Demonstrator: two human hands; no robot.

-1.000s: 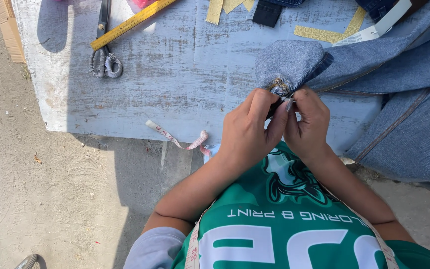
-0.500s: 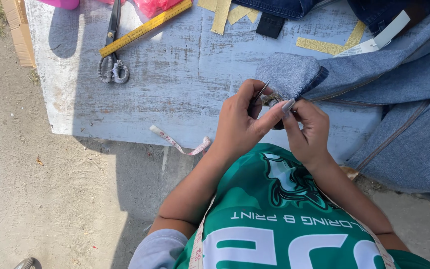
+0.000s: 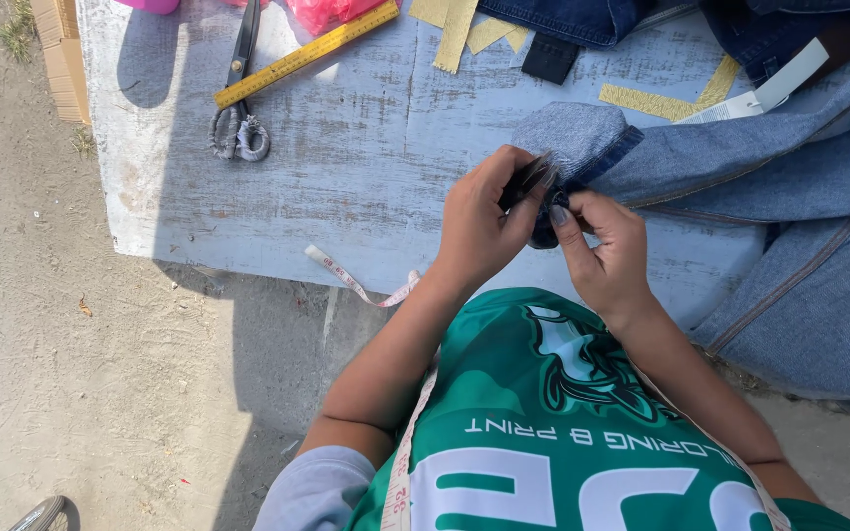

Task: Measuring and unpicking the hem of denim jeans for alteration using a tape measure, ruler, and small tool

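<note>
My left hand [image 3: 484, 221] and my right hand [image 3: 602, 246] meet at the front edge of a worn pale blue table [image 3: 366, 157]. Both pinch the folded end of a light blue denim garment [image 3: 740, 167] that spreads to the right and hangs off the table. A small dark object shows between my left fingers at the denim's rounded end [image 3: 573, 133]; I cannot tell what it is. A tape measure [image 3: 356, 280] hangs over the table's front edge beside my left forearm.
Large scissors [image 3: 236, 108] and a yellow ruler [image 3: 307, 54] lie at the back left of the table. Yellowish paper strips [image 3: 455, 29], dark denim pieces [image 3: 568, 20] and a pink bag [image 3: 322, 12] lie along the back. Sandy ground [image 3: 71, 374] is to the left.
Both hands have stayed together on the denim's end, working it between the fingers. The view has shifted slightly, so the table and tools sit lower and more to the right in frame.
</note>
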